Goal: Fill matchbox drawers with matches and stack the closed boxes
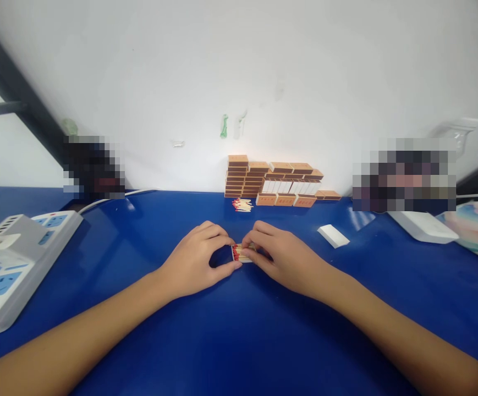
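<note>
A small white matchbox tray point(247, 261) lies on the blue table between my hands, with red-headed matches point(236, 254) lined up inside it. My left hand point(195, 256) grips the tray's left end, thumb at the near corner and index finger at the far one. The bent fingers of my right hand point(280, 253) are closed over the matches at the tray's right part and hide that end. Beyond the tray, a loose pile of matches point(242, 204) rests on the table in front of the stacked matchboxes point(239, 181).
Right of my hands lies a white tray-like piece point(333, 236). White tray ends point(290, 186) show within the stack by the wall. A large power strip point(28, 269) stands at left, and a white device point(424, 226) at right. Blurred patches cover both far sides.
</note>
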Demonstrator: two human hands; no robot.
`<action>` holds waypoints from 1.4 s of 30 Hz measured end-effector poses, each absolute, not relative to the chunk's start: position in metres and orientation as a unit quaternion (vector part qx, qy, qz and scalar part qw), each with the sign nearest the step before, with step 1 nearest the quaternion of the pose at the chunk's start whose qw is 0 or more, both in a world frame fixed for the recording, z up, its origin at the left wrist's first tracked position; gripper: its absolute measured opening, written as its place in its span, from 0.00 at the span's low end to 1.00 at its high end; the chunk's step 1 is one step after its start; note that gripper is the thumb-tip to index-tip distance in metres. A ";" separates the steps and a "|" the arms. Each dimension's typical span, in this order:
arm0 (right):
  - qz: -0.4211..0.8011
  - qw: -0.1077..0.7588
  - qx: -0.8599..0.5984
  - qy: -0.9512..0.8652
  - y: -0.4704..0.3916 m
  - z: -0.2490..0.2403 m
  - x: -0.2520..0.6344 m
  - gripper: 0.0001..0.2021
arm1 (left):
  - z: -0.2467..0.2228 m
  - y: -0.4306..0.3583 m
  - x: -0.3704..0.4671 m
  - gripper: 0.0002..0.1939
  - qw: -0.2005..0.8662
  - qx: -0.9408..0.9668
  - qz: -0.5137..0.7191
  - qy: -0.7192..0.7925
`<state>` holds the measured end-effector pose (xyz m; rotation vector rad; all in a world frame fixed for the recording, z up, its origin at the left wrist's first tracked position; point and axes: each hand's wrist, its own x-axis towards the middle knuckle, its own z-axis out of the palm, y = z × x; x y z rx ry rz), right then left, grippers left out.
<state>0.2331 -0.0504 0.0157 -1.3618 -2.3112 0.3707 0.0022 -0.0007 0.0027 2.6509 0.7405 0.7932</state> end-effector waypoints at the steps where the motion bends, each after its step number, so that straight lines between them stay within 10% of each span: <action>1: 0.132 0.216 -0.492 -0.833 -0.050 0.016 0.233 0.07 | 0.003 -0.001 0.002 0.12 0.138 0.917 0.273 0.257; 34: 0.089 0.196 -0.497 -0.841 -0.051 0.019 0.235 0.07 | 0.004 -0.001 0.002 0.13 0.132 0.919 0.260 0.266; 42: -0.068 -0.084 -0.740 -0.664 -0.042 0.046 0.319 0.13 | 0.002 0.000 0.001 0.15 0.134 0.917 0.266 0.264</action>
